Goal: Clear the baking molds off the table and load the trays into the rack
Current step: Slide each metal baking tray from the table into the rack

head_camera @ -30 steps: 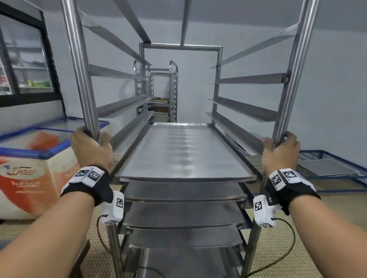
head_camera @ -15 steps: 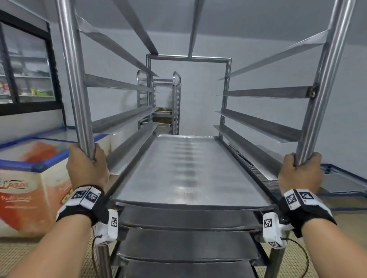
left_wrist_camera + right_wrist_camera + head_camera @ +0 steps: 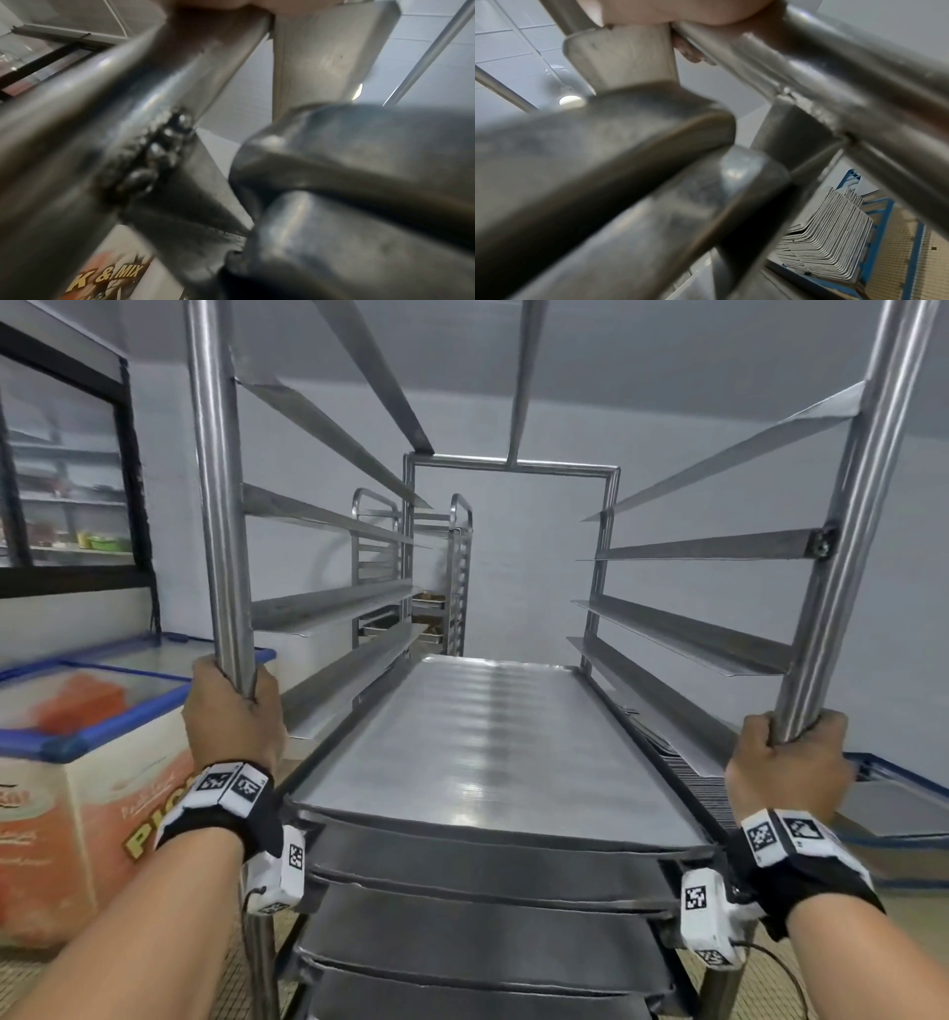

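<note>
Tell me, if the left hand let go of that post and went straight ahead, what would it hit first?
Probably the angled side runner just beyond the left hand, which grips the rack's front post. Depth is hard to judge here.

Chest freezer (image 3: 92, 762) (blue-rimmed glass lid) at left, glass-door display fridge (image 3: 61, 495) behind

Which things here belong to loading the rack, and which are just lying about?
Job: rack, gripped by left hand and right hand; top tray; trays below.
Just about: chest freezer; second rack; glass-door cabinet.
</note>
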{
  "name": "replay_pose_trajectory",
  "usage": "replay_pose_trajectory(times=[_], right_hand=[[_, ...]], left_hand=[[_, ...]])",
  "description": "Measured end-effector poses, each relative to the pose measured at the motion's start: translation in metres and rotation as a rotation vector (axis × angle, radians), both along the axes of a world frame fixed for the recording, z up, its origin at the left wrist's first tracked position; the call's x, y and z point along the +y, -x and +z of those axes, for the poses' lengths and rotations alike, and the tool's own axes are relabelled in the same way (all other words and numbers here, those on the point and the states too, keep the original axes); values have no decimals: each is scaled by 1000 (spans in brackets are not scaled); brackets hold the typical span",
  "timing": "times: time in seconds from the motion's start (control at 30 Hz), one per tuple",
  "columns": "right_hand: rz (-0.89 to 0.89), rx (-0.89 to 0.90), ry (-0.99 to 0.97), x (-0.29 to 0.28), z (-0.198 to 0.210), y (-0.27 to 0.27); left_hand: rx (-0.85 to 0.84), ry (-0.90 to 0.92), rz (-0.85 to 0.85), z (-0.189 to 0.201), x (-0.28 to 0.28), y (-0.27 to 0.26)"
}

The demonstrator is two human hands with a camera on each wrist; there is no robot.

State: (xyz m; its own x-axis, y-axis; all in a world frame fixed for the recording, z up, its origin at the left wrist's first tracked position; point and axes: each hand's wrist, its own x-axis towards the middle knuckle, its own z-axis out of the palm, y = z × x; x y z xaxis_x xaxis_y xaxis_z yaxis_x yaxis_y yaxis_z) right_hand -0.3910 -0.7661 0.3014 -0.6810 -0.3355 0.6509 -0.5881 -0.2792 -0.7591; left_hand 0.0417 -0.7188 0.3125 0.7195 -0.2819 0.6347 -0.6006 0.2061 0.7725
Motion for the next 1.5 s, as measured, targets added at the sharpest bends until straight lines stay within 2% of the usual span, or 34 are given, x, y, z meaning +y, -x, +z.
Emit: replay_pose_trajectory(times=[0.13, 0.4, 1.03, 1.23, 1.5], right_hand=[[-7, -20, -55, -32, 1, -4], [20, -42, -20, -99, 0, -12], [-219, -26, -79, -234, 5, -52], [-231, 47, -77, -275, 0, -44], [-192, 63, -73, -336, -2, -15]], left_hand=[[1, -24, -13, -1, -43, -7], [-2, -35, -46, 0, -124, -19], [-22, -81, -215, 4, -317, -58], [-30, -82, -205, 2, -360, -57], [5, -74, -180, 1, -405, -29]])
